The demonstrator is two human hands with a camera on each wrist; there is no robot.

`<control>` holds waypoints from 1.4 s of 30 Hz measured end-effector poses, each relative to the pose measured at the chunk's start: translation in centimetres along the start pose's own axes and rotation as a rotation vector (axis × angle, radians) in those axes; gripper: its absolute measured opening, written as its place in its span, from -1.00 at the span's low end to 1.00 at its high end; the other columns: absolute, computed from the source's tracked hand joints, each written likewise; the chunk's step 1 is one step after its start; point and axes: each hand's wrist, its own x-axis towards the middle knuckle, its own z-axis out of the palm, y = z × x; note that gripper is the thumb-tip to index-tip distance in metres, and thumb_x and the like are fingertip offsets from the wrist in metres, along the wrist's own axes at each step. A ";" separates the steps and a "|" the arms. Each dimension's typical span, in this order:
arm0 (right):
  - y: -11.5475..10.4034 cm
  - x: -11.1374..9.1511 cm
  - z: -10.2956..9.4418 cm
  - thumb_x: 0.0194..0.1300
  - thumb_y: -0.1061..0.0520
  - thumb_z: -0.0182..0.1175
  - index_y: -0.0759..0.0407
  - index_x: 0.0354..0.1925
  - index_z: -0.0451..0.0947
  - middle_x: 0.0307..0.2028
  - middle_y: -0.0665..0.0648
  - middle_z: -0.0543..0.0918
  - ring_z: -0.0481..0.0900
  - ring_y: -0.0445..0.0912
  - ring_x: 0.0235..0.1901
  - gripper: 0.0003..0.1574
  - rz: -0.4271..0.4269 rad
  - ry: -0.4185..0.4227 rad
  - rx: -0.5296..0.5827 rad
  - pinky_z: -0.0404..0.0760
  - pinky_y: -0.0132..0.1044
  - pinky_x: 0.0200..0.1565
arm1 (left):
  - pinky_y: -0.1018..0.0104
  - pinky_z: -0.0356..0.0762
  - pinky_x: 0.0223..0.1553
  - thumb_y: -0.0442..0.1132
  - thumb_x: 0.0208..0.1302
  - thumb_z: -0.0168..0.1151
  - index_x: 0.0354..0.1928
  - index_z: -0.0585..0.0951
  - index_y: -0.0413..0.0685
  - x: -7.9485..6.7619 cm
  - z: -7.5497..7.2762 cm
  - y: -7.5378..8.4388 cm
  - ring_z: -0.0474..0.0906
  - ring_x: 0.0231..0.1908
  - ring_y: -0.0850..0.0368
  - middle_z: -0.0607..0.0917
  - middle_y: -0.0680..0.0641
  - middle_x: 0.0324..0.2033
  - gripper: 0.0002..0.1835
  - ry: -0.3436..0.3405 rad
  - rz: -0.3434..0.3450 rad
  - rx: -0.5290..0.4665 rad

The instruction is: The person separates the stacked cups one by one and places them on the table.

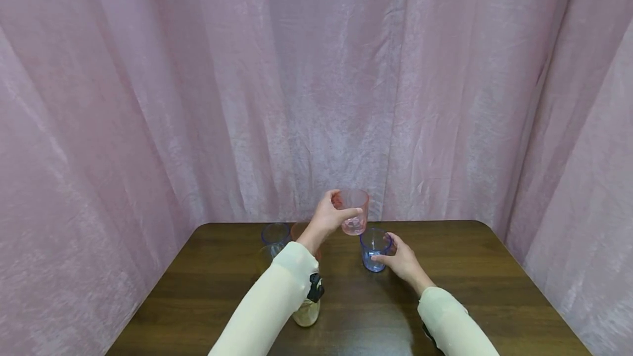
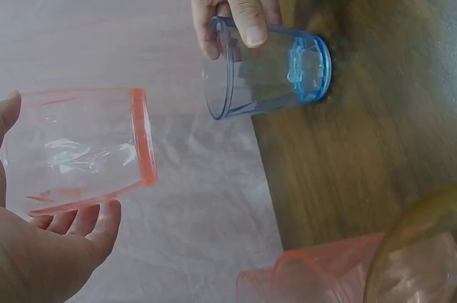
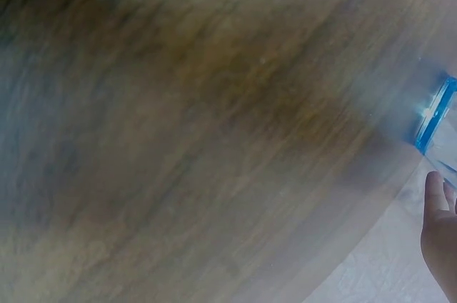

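Note:
My left hand (image 1: 328,218) grips a clear cup with a pink tint (image 1: 357,217), upright and raised above the table. Its thumb and fingers lie on opposite sides of the cup in the left wrist view. Lower and to the right, a blue-tinted cup (image 1: 375,261) stands upright, with its base at or close to the tabletop. My right hand (image 1: 405,261) pinches that blue cup by its right side, thumb outside near the rim. Only the base edge of the blue cup (image 3: 435,118) and part of the hand show in the right wrist view.
Left of the hands, partly behind my left forearm, stand another blue-rimmed cup (image 1: 275,233), pink cups (image 2: 321,274) and a yellowish cup (image 1: 306,315). The brown wooden table (image 1: 475,268) ends at a pink curtain (image 1: 336,81).

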 end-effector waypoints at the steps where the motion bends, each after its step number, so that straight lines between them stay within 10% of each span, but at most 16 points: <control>1: 0.0 0.0 0.0 0.10 0.14 0.51 0.40 0.40 0.17 0.30 0.47 0.38 0.43 0.34 0.22 0.06 -0.006 0.000 -0.005 0.42 0.16 0.21 | 0.03 0.40 0.22 -0.07 0.05 0.55 0.42 0.25 -0.22 0.0 -0.2 0.0 0.40 0.20 -0.11 0.45 -0.23 0.20 -0.05 -0.005 0.003 -0.003; 42: 0.0 -0.4 0.0 0.09 0.03 0.52 0.33 0.45 0.14 0.34 0.36 0.39 0.40 0.30 0.24 0.14 0.042 -0.005 -0.020 0.39 0.19 0.22 | -0.05 0.34 0.28 -0.18 0.11 0.52 0.43 0.24 -0.17 -7.3 -14.3 -2.5 0.34 0.32 -0.16 0.45 -0.24 0.28 -0.10 -0.048 0.037 0.041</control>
